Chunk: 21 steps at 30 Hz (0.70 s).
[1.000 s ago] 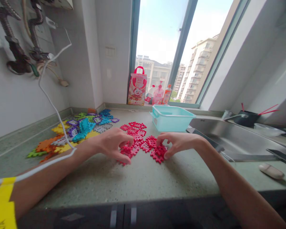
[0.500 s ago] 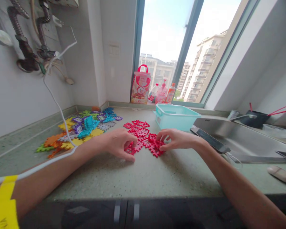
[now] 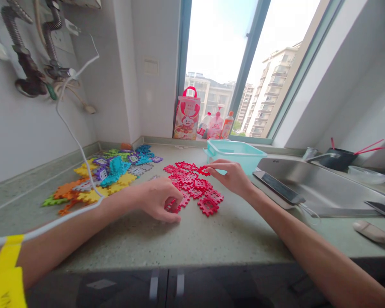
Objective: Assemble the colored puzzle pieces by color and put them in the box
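Many flat red interlocking plastic tiles (image 3: 208,206) with notched edges and openwork middles lie in a loose heap on the counter. My right hand (image 3: 231,176) pinches one red interlocking tile (image 3: 204,170) between thumb and fingers, at the heap's far right side by the teal bin. On the near left side of the heap, my left hand (image 3: 162,199) is curled, with a red interlocking tile (image 3: 172,205) showing inside the fingers. Its fingertips are partly hidden.
A teal plastic bin (image 3: 235,153) stands behind the heap. Mixed coloured tiles (image 3: 115,171) are piled at left. A phone (image 3: 277,187) lies by the steel sink (image 3: 311,179). A white cable (image 3: 80,145) crosses my left forearm. Bottles (image 3: 215,126) and a bag (image 3: 188,115) stand at the window.
My right hand has moved from the near right of the red heap up and away toward the bin, now pinching a tile. The left hand stays almost in place.
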Available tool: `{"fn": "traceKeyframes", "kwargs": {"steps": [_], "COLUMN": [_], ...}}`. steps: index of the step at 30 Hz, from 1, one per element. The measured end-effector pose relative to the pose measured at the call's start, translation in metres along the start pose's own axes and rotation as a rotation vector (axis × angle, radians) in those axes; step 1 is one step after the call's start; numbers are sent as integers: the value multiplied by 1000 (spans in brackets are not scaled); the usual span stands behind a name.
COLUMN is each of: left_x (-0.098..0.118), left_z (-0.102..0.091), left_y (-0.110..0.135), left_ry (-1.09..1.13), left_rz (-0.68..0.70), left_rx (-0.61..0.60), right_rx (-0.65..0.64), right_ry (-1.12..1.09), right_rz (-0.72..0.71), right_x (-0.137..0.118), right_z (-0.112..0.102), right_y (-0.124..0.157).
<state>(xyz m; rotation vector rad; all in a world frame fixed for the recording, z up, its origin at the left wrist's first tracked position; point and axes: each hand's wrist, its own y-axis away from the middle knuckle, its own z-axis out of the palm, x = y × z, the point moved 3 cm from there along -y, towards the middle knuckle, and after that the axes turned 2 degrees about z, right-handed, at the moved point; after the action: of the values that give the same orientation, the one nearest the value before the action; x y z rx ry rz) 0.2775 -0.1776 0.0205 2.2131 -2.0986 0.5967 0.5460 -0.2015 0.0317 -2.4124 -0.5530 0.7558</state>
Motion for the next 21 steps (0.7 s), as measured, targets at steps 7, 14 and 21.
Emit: {"fn": "traceKeyframes", "kwargs": {"steps": [7,14,21], "left_x": [-3,-2,-1], "left_z": [5,4,6], "left_y": [2,2,2], "left_ry": [42,33,39], "left_rz": [37,21,28], "left_rx": [5,-16,-1], "right_rx": [-271,-365,-440], "right_ry": [9,-54,-149], "right_rz": [-107,-84,66], "right_x": [7,1,11], "right_z": [21,22,32], "right_y": [5,6,8]}}
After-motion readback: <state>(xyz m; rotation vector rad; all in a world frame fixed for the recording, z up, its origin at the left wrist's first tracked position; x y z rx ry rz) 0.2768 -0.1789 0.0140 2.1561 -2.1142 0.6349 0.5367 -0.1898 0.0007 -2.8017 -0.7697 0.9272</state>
